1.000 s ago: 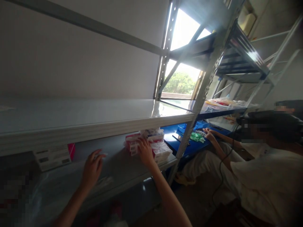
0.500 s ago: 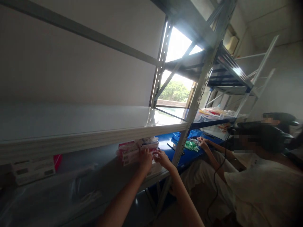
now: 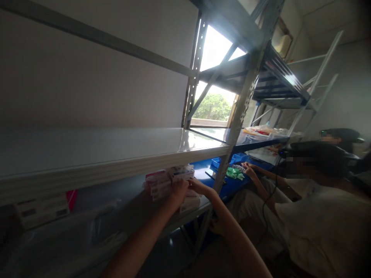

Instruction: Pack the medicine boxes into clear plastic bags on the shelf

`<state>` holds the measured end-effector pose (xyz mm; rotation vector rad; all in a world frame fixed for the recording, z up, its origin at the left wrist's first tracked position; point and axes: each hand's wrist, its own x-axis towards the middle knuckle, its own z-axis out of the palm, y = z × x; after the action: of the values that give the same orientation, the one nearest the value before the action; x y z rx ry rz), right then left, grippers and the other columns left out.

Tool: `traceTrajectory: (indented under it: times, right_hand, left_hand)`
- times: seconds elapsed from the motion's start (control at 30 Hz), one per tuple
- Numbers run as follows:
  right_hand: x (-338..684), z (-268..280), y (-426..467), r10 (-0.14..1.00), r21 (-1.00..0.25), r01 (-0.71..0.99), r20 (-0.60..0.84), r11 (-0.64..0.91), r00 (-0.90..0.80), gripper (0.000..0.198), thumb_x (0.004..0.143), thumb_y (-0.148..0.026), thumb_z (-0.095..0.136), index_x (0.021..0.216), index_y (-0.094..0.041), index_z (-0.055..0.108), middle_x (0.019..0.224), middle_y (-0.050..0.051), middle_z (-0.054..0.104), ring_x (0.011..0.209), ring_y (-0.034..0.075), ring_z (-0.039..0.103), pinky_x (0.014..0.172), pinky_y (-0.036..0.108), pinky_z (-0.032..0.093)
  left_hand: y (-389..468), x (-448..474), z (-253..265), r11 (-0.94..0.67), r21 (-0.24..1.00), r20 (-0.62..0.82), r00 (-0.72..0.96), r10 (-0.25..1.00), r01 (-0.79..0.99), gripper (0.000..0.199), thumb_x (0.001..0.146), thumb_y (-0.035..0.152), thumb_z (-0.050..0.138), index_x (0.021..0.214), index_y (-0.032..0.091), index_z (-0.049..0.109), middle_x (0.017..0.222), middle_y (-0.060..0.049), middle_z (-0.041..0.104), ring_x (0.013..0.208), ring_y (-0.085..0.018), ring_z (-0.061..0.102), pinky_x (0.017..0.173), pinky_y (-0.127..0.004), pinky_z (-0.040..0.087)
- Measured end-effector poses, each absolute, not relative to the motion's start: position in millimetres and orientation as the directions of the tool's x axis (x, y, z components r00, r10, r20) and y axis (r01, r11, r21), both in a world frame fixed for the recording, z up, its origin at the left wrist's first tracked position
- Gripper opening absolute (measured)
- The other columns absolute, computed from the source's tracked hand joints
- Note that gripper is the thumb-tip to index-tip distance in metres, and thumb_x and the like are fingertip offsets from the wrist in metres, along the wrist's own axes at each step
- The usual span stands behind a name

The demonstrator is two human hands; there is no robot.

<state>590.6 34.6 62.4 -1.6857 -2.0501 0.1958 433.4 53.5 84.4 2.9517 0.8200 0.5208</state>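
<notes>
My left hand (image 3: 180,188) and my right hand (image 3: 198,185) come together in front of a stack of small white and red cartons (image 3: 159,184) on the lower shelf. The fingers of both hands are curled and their tips meet. Whatever they pinch is hidden or too small to make out. Right behind my hands stands another carton (image 3: 183,175) with clear plastic film over it. Below my right hand a pale carton (image 3: 189,203) sits near the shelf's front edge.
An upper shelf board (image 3: 116,164) runs above my hands, with a perforated metal post (image 3: 223,170) to the right. More cartons (image 3: 43,208) and clear plastic bags (image 3: 69,243) lie at left. A co-worker (image 3: 315,208) sits at right by a blue table (image 3: 203,173) with green bags (image 3: 235,173).
My hands have drawn closer together, and the right hand's fingers now bend in towards the left. The view has shifted slightly. The cartons stay where they were.
</notes>
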Motion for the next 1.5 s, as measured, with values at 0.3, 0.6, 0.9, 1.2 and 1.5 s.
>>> traceTrajectory:
  times: [0.3,0.6,0.9,1.2,1.5]
  right_hand:
    - [470.2,77.6,59.4,0.876,-0.266,0.843,0.270,0.467,-0.400,0.015,0.090,-0.016,0.046,0.099,-0.014,0.058,0.100,0.009,0.062,0.090,0.017,0.057,0.084,0.031,0.045]
    - [346.6,22.0,117.2,0.899,-0.103,0.897,0.142,0.431,-0.415,0.023,0.095,-0.019,0.036,0.108,-0.012,0.054,0.097,0.012,0.066,0.090,0.022,0.062,0.078,0.033,0.043]
    - [366.4,-8.5,147.2,0.882,-0.467,0.754,0.332,0.462,-0.334,0.013,0.083,-0.014,0.054,0.090,-0.016,0.065,0.091,0.007,0.068,0.088,0.017,0.060,0.080,0.027,0.041]
    - [364.8,-27.6,120.8,0.825,-0.792,0.431,0.541,0.433,0.163,0.018,0.082,-0.034,0.048,0.076,-0.019,0.056,0.077,0.002,0.057,0.075,0.017,0.051,0.072,0.029,0.041]
    - [363.7,-15.0,108.5,0.895,-0.939,0.105,0.344,0.328,0.283,0.027,0.078,-0.045,0.049,0.091,-0.021,0.050,0.093,0.003,0.055,0.091,0.017,0.052,0.088,0.032,0.042]
  left_hand:
    - [58.3,292.6,93.0,-0.732,0.058,0.379,0.663,0.646,0.679,0.028,0.086,0.008,0.040,0.107,0.012,0.059,0.105,-0.014,0.062,0.101,-0.024,0.058,0.084,-0.035,0.047]
    - [100.5,194.9,20.2,-0.458,0.192,0.290,0.396,0.871,0.868,0.029,0.086,0.009,0.039,0.111,0.012,0.054,0.103,-0.014,0.064,0.099,-0.024,0.060,0.083,-0.033,0.046]
    - [119.6,173.6,7.5,-0.285,0.444,0.301,0.158,0.940,0.849,0.027,0.083,0.016,0.043,0.107,0.018,0.057,0.090,-0.009,0.069,0.084,-0.021,0.065,0.072,-0.027,0.043]
    - [141.0,113.6,-9.0,-0.194,0.946,0.247,-0.189,0.951,0.261,0.015,0.065,0.036,0.051,0.062,0.021,0.053,0.063,0.000,0.058,0.067,-0.020,0.057,0.061,-0.027,0.041]
    - [143.9,111.0,8.8,-0.166,0.959,0.150,-0.089,0.985,-0.229,0.026,0.055,0.036,0.060,0.072,0.021,0.045,0.069,0.004,0.055,0.065,-0.012,0.056,0.061,-0.023,0.042]
